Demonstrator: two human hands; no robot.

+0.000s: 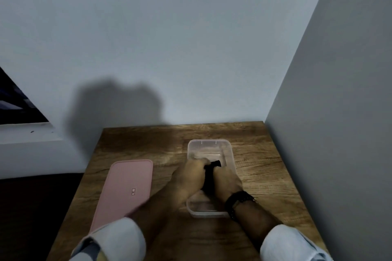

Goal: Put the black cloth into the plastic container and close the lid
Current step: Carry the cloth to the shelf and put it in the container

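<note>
A clear plastic container (227, 150) stands open on the wooden table, right of centre. Both hands are over its middle, pressed together around the black cloth (210, 178), which shows as a dark strip between them and pokes out at the fingertips. My left hand (188, 178) grips the cloth from the left, my right hand (228, 182) from the right; a black watch sits on the right wrist. The pink lid (125, 190) lies flat on the table to the left of the container, apart from it. The cloth's lower part is hidden by the hands.
The wooden table (265, 176) sits in a corner: one grey wall behind it, another running along its right edge. A dark framed panel (14, 104) hangs on the wall at far left. The floor left of the table is dark.
</note>
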